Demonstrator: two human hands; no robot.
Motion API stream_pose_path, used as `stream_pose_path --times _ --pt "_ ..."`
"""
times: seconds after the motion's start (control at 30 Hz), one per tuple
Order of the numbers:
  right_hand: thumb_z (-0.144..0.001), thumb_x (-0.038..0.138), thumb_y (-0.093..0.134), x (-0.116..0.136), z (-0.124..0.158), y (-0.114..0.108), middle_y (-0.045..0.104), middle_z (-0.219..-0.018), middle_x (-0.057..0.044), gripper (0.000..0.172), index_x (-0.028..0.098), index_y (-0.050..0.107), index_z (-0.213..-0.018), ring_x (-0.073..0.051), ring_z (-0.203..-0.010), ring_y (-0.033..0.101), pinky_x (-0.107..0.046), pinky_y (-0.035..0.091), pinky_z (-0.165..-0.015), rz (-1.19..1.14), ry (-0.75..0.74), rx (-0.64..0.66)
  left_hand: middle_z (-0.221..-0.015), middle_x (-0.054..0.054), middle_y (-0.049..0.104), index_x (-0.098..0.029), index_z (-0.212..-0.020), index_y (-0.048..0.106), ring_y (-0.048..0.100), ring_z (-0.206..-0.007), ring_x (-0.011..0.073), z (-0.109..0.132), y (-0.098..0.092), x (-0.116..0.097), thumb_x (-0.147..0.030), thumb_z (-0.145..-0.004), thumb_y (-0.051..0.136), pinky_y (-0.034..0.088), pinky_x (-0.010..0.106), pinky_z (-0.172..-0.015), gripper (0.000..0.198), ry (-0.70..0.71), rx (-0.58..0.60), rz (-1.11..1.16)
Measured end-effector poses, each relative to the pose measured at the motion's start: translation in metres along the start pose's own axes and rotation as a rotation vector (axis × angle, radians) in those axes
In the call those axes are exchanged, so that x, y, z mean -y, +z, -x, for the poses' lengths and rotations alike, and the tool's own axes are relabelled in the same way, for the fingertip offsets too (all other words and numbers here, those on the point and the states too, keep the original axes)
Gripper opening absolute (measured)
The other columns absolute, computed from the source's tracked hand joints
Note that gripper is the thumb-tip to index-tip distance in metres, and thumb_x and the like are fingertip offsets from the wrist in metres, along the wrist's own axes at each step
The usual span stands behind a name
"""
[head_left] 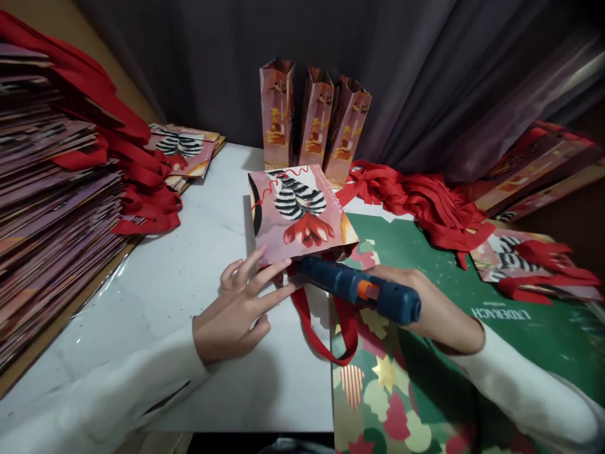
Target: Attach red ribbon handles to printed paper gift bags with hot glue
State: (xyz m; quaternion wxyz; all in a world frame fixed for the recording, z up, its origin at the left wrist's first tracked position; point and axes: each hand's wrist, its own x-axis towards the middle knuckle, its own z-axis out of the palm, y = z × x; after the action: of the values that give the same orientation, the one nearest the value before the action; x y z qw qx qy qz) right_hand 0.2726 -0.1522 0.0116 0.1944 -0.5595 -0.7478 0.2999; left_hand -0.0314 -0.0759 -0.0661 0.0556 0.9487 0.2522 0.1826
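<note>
A pink paper bag (269, 236) with a zebra-striped and red flower print lies on its side, its mouth facing me. From the mouth a red ribbon handle (347, 334) loops down toward me. My left hand (248, 302) has its fingers spread, and the fingertips touch the bag's near edge. In my right hand (401, 277) is a dark blue glue gun (335, 280) with an orange part on top. The gun's front end is at the bag's mouth, and its tip is hidden there. Most of my right fingers are behind the gun.
Three upright pink bags (276, 120) stand at the back before a grey curtain (227, 63). Tall stacks of flat bags (57, 208) rise at left. Red ribbons (416, 195) lie in a heap at right, beside a green printed sheet (454, 271) and more flat bags (508, 252).
</note>
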Motion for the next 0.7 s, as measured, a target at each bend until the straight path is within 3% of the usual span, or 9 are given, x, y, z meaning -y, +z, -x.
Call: stream_pose_path --times 0.13,0.23,0.7 --pt "-0.075 0.013 0.057 -0.006 -0.014 0.009 0.064 -0.073 0.001 0.010 0.018 0.058 -0.083 -0.011 -0.061 0.056 -0.022 0.040 -0.058 0.001 0.014 0.002 -0.154 0.010 0.027 -0.025 -0.134 0.054 0.008 -0.143 0.0470 0.001 0.001 0.001 -0.014 -0.072 0.048 0.021 0.063 -0.102 0.064 0.039 -0.022 0.025" --pt "-0.079 0.018 0.058 -0.012 -0.021 0.017 0.060 -0.066 0.004 0.003 0.018 0.057 -0.082 -0.009 -0.053 0.049 -0.020 0.037 -0.053 -0.099 0.040 -0.007 -0.154 0.011 0.027 -0.023 -0.134 0.054 0.008 -0.143 0.0456 0.002 -0.001 0.001 -0.012 -0.072 0.047 0.021 0.062 -0.103 0.063 0.057 -0.019 0.024" --pt "-0.071 0.010 0.053 -0.011 -0.037 0.027 0.059 -0.065 0.004 0.009 0.018 0.054 -0.075 -0.008 -0.053 0.049 -0.019 0.037 -0.052 -0.182 0.047 0.013 -0.155 0.003 0.028 -0.037 -0.145 0.037 0.009 -0.145 0.0432 0.004 -0.003 0.000 -0.016 -0.069 0.047 0.024 0.062 -0.105 0.080 0.002 0.024 -0.029"
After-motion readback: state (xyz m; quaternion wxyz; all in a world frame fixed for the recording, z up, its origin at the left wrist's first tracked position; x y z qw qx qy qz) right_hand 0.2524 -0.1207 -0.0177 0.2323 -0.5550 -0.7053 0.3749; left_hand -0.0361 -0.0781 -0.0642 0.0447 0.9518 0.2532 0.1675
